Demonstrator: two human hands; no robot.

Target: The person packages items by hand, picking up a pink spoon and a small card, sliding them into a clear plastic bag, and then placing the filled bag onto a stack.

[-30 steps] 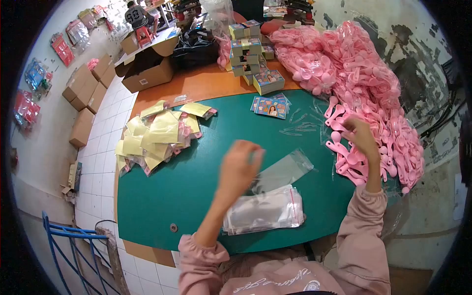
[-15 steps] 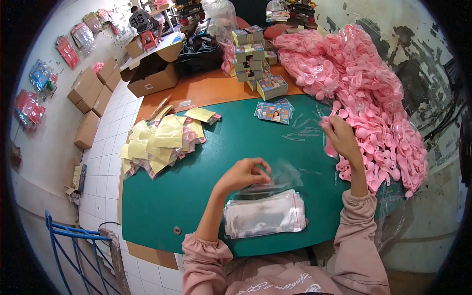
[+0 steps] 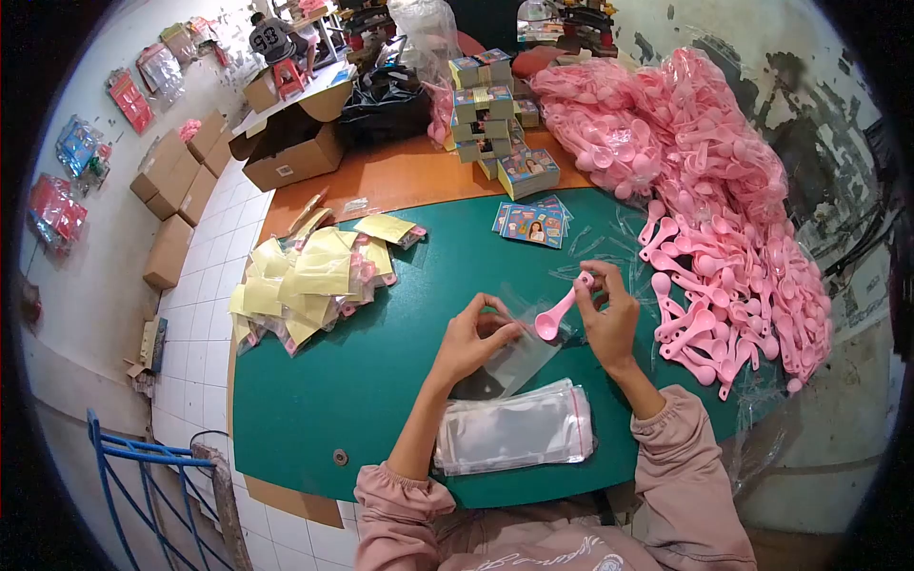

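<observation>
My right hand [image 3: 607,314] pinches the handle end of a pink plastic spoon [image 3: 559,312], its bowl pointing left and down. Close beside that bowl, a clear plastic bag [image 3: 517,364] hangs from the closed fingers of my left hand [image 3: 476,340]. The bowl overlaps the bag's upper right part in this view. Just below, on the green table mat [image 3: 381,400], lies a stack of clear bags [image 3: 514,433] with a red line near its right end.
Loose pink spoons [image 3: 705,324] and bulging bags of spoons [image 3: 666,124] fill the right side. Filled packets with yellow cards [image 3: 319,271] are heaped at left. Printed cards [image 3: 533,224] lie near bundled card stacks [image 3: 486,109]. A person [image 3: 276,40] sits far back.
My right hand has come from the spoon pile leftward with a spoon. My left hand has lifted a clear bag off the stack and turned it toward the spoon.
</observation>
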